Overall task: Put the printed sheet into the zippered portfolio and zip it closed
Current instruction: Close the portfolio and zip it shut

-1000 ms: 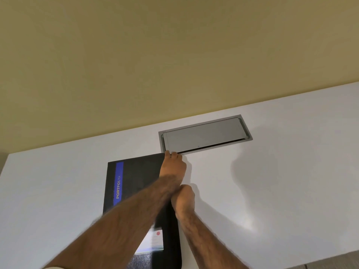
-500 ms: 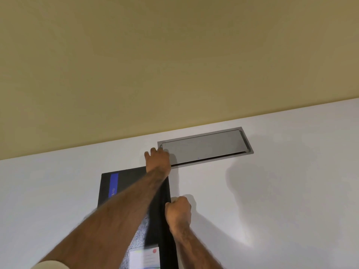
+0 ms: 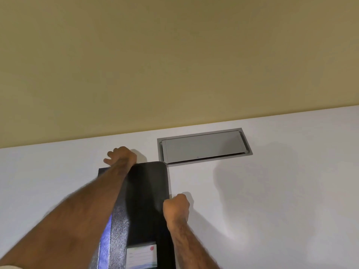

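Left hand (image 3: 121, 156) at black portfolio (image 3: 149, 195) far edge, grip unclear — right hand (image 3: 176, 207) fisted at its side edge.

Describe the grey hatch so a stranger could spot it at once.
Start at the white desk below the tan wall. Near its far edge, right of the black portfolio, sits the hatch. It alone is grey, rectangular and set flush into the desktop.

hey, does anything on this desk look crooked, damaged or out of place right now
Nothing stands out. The black portfolio lies flat on the white desk, its far corner just short of the grey cable hatch, whose lid is shut. The left hand is at its far edge, the right hand at its right edge.
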`<state>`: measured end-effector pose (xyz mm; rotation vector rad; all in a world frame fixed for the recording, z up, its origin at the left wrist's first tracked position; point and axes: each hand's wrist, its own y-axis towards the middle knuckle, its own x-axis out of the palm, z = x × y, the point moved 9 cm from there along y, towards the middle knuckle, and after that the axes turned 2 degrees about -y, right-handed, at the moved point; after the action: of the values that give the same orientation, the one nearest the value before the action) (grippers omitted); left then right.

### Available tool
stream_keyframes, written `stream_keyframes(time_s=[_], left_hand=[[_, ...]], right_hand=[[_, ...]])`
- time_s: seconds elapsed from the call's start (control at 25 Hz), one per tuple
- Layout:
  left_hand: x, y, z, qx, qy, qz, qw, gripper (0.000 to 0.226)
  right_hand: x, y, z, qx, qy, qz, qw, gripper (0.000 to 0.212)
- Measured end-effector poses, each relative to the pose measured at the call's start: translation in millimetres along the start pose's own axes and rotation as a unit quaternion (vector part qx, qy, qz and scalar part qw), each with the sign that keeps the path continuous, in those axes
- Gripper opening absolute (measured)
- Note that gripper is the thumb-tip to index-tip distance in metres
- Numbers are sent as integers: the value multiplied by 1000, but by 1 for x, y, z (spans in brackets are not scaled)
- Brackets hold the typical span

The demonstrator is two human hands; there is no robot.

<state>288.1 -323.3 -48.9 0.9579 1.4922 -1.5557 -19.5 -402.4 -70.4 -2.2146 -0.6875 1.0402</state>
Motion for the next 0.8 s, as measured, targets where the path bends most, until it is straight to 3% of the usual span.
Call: stream_keyframes(time_s=[0.24,0.4,0.52,0.68,0.8], left_hand=[[-18,21,-75,-61,-95,-1,994,21],[-23,37,-128,-85,-164,-6,983,38],[-20,25,-136,-28,-269,-11,963,34],[-8,-32,-143,57,-259,13,964,27],[18,-86,-169,64,-248,12,967,32]], right_hand=[[-1,-2,-1,4,13,19,1000,33],[-2,-3,-3,3,18,17,1000,33],[-4,-4,-5,-20,-38,14,999,32],[-8,-10,-8,-95,-101,15,990,18],[-15,-25,0,-146,-126,35,981,9]])
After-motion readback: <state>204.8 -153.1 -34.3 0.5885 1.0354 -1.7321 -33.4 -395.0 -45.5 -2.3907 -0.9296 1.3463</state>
